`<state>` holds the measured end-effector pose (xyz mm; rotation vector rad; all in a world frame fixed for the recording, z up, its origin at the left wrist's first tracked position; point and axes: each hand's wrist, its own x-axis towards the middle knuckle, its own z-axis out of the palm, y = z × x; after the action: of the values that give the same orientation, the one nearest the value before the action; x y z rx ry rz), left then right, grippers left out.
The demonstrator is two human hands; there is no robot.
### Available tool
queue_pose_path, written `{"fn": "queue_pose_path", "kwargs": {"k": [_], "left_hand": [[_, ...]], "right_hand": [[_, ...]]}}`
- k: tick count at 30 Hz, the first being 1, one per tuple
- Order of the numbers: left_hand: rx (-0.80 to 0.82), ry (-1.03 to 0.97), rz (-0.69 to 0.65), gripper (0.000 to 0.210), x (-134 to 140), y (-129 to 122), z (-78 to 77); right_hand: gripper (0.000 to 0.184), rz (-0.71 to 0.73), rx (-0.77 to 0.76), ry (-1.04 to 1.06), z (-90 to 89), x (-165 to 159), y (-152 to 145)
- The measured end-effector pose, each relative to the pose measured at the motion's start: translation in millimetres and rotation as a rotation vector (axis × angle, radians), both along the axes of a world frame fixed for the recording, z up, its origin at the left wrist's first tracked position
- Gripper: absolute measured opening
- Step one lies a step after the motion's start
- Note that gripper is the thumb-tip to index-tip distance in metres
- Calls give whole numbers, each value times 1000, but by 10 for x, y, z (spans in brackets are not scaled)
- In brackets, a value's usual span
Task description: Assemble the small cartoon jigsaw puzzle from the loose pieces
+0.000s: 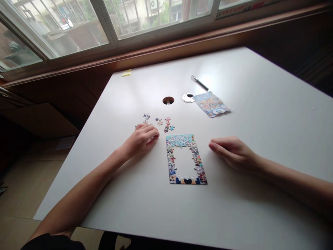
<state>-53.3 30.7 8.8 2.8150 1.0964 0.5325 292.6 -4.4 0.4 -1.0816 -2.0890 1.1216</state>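
Note:
A jigsaw puzzle frame with a colourful printed border lies flat on the white table, its middle showing bare tabletop. My left hand rests left of the frame, palm down with its fingers curled in. Loose puzzle pieces lie in a small scatter just beyond that hand, and some are partly hidden by it. Whether its fingertips hold a piece is hidden. To the right of the frame, my right hand rests on its side on the table, closed, thumb against the curled fingers, with nothing seen in it.
A printed picture packet lies at the back right of the table, touching a round cover. Behind it is a pen. A round cable hole opens in the tabletop. Yellow tape marks the far left corner.

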Motion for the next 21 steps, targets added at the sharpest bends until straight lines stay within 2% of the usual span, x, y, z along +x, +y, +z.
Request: {"fn": "queue_pose_path", "kwargs": {"k": [9, 16, 21], "left_hand": [[-200, -241, -104, 11, 0, -16, 41], [-9, -47, 114, 12, -5, -66, 70], [-82, -17, 49, 13, -2, -67, 90]], "right_hand": [[51, -3, -4, -7, 17, -4, 8], [53, -13, -27, -24, 30, -9, -5], [52, -12, -32, -26, 11, 4, -2]]}}
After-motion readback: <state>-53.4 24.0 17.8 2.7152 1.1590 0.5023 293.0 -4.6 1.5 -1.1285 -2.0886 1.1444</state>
